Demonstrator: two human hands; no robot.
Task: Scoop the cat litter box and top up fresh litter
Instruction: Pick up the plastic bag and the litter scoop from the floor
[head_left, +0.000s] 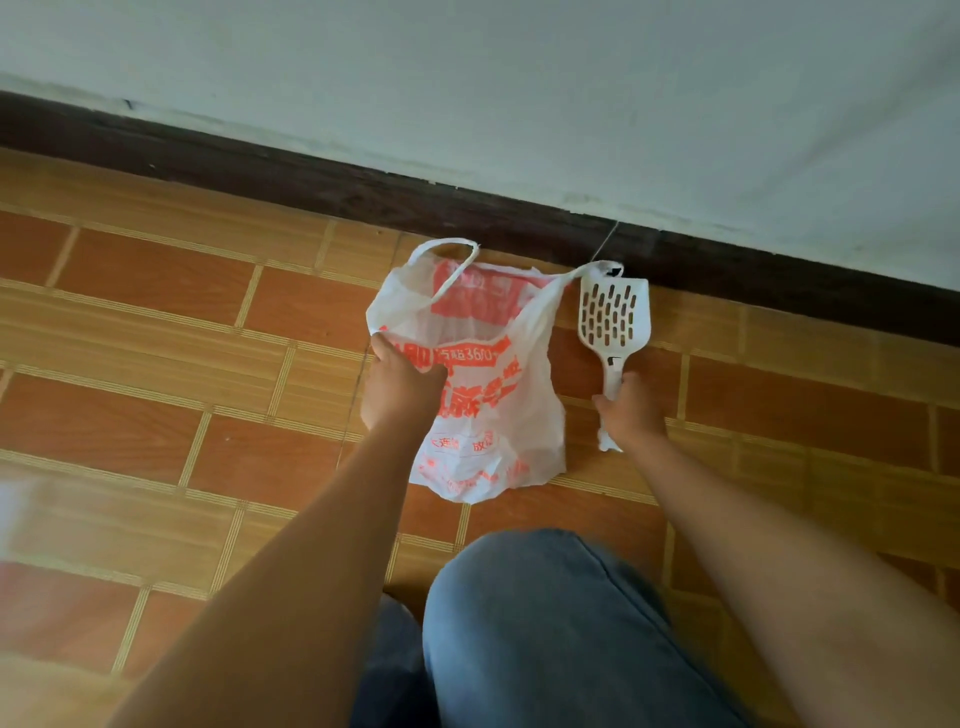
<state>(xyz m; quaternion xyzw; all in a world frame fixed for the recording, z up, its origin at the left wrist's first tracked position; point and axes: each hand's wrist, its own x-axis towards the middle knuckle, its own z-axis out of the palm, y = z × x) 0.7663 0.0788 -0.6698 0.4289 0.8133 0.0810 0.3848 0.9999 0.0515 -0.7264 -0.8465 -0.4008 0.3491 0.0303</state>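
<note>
Holding the plastic bag (488, 415) by its rim, your left hand (402, 387) pinches the edge, likely to pull the mouth wide for dirty clumps. Your right hand (631, 410) wraps its fingers round the handle of the scoop (614, 314). The slotted end points at the wall (467, 78), just beside the bag, so tipping in should be easy. You have one bag with two loops, one scoop and two busy hands. The litter box is not in sight, nor any fresh litter.
</note>
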